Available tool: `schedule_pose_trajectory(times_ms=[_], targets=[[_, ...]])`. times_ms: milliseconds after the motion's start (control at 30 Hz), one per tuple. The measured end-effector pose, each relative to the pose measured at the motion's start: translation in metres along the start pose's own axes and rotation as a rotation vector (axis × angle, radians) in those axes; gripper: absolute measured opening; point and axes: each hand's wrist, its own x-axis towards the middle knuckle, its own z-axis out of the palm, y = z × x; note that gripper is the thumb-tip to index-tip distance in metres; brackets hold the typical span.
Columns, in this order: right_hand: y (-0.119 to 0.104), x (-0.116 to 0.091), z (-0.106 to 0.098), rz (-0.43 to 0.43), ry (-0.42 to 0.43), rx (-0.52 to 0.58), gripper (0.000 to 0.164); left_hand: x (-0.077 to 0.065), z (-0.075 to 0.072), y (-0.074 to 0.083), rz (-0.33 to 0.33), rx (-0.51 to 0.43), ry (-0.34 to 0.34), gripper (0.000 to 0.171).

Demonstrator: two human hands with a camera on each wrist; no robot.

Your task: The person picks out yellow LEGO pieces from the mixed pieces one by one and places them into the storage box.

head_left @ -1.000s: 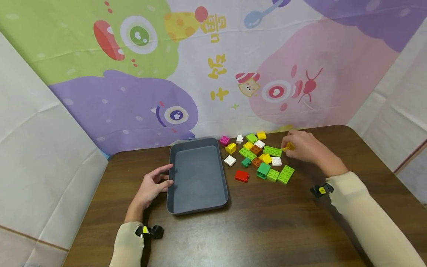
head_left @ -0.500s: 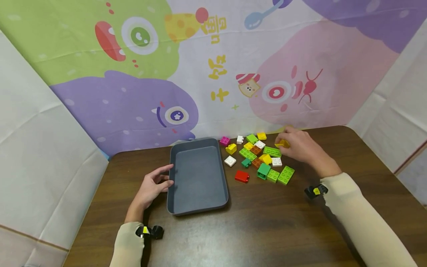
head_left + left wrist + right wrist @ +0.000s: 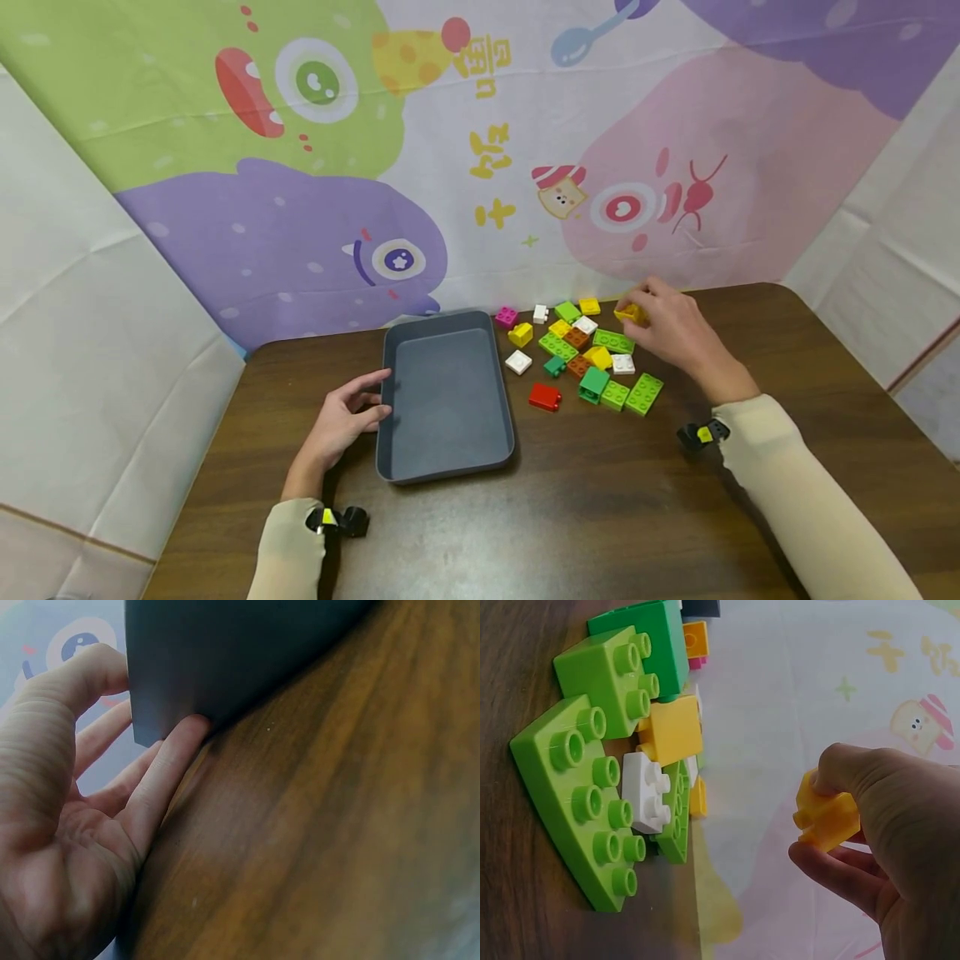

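Observation:
My left hand (image 3: 341, 421) is at the left side of a dark grey tray (image 3: 506, 400), its spread fingers touching the wall. In the left wrist view a fingertip (image 3: 191, 727) rests against the outside of that wall, low by the tabletop. Raised just behind the pile, my right hand (image 3: 667, 325) pinches a small yellow toy brick (image 3: 829, 814) between thumb and fingers. Below and left of it lie loose building bricks, among them a light green flat brick (image 3: 612, 341), a white brick (image 3: 622, 364) and a yellow one (image 3: 598, 357).
A red brick (image 3: 544, 397) lies nearest the front of the pile, and a magenta brick (image 3: 507, 317) sits by the tray's back right corner. Behind the brown wooden table (image 3: 585, 500) hangs a printed cloth (image 3: 510, 267). White panels flank both sides.
My right hand has lifted and shifted a little left and back with the yellow brick in its fingers. The left hand and tray have stayed put.

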Motion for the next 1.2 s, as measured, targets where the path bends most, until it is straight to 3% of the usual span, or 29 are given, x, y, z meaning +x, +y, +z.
schedule_pose_trajectory(times_ms=[833, 1200], targets=[[0.001, 0.006, 0.012, 0.056, -0.055, 0.021, 0.020, 0.001, -0.002, 0.001, 0.005, -0.001, -0.003, 0.064], [-0.002, 0.012, 0.015, 0.091, -0.130, 0.053, 0.021, 0.002, -0.001, -0.001, -0.003, -0.001, -0.001, 0.065]])
